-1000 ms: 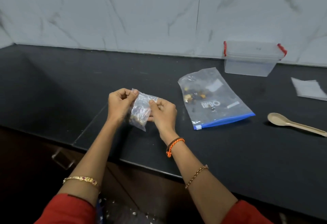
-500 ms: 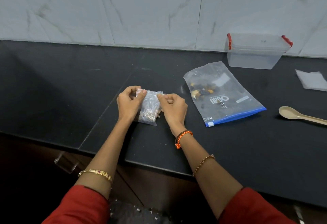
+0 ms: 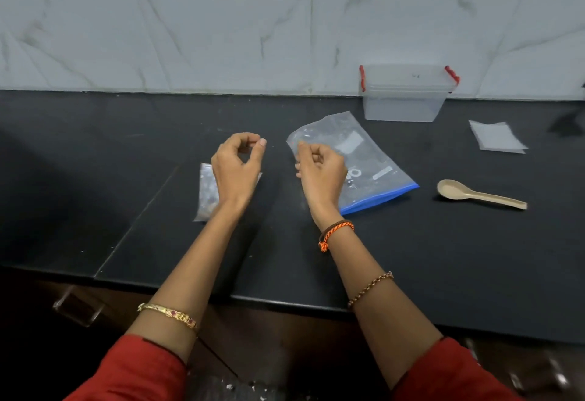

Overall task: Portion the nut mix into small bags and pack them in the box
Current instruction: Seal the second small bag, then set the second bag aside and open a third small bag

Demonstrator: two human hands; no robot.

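Note:
A small clear bag (image 3: 207, 191) with nuts in it lies flat on the black counter (image 3: 443, 258), partly hidden under my left wrist. My left hand (image 3: 239, 163) hovers above it with fingers loosely curled, holding nothing. My right hand (image 3: 319, 167) is raised over the near corner of the large zip bag (image 3: 373, 153), fingers curled and empty. That large bag has a blue zip strip and a few nuts inside. A clear plastic box (image 3: 406, 93) with red latches and its lid on stands against the wall at the back right.
A beige spoon (image 3: 478, 194) lies to the right of the large bag. Flat empty small bags (image 3: 495, 136) sit at the far right. The counter's front edge runs just below my forearms, and a white marble wall closes the back.
Both hands have let go of the small bag, which now lies on the counter. The hands have lifted and moved apart, the right one toward the large bag.

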